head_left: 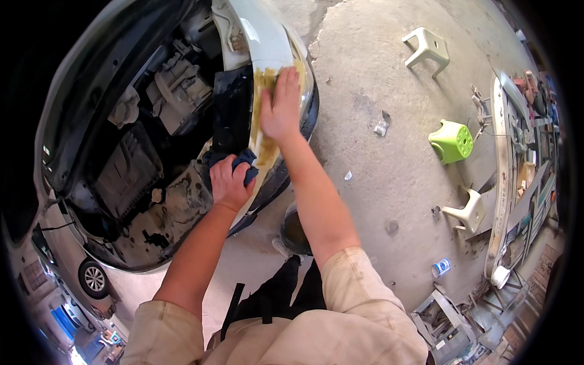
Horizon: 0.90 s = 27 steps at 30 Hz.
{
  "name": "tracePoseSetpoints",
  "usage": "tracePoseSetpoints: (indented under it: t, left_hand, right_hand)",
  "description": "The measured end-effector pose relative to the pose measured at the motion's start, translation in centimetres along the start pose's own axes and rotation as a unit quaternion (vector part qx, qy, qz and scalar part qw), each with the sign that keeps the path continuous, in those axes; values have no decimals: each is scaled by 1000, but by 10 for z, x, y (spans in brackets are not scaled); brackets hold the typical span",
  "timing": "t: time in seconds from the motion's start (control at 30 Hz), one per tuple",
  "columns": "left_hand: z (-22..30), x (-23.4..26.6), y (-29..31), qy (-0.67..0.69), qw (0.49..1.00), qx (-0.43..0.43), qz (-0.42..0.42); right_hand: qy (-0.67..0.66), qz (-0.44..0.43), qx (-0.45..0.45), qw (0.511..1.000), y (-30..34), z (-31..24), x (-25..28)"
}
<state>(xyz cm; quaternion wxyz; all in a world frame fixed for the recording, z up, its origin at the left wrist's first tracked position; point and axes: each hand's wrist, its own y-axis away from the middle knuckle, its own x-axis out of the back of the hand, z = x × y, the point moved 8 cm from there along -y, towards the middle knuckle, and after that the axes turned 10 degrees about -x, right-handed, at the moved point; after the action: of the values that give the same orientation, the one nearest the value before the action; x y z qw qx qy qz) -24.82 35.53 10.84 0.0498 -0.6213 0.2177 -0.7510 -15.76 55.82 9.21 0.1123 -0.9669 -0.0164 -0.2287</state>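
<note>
A white car front (267, 41) fills the upper left, its engine bay uncovered. Along its edge runs a panel strip with a yellow-brown filler patch (263, 91), uneven in colour. My right hand (281, 111) lies flat over this patch, fingers stretched out and pointing away from me; whatever is under the palm is hidden. Nearer to me, my left hand (230, 185) grips a crumpled dark blue cloth (244, 163) at the inner edge of the panel. Just beyond the cloth, a glossy black piece (233, 103) borders the strip.
Engine parts (176, 91) lie in the bay to the left. A dark bucket (296, 231) stands by my feet. On the concrete floor at right are a green stool (451, 142), two cream stools, a blue-and-white can (441, 267) and scraps. A long bumper-like part (500, 182) lies farther right.
</note>
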Motion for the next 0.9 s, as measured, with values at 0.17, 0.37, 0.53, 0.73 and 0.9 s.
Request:
tracePoseSetpoints:
  t: [0.17,0.37,0.53,0.73,0.9]
  left_hand:
    - [-3,5,4,-10,1000,6,-1]
    - [-1,1,-1,-16,1000,-8,16]
    - [-2,1,2,-14,1000,3,3]
    - [-1,1,2,-17,1000,13,-11]
    - [-2,1,4,-11,1000,19,-15]
  right_hand:
    - [16,-24,49,998,54,-14,-2]
    - [19,6,-21,1000,-1,-1,-1]
    - [35,16,5,999,50,-9,-3]
    - [97,28,-30,994,58,-19,6]
    - [89,34,-46,994,79,-19,0]
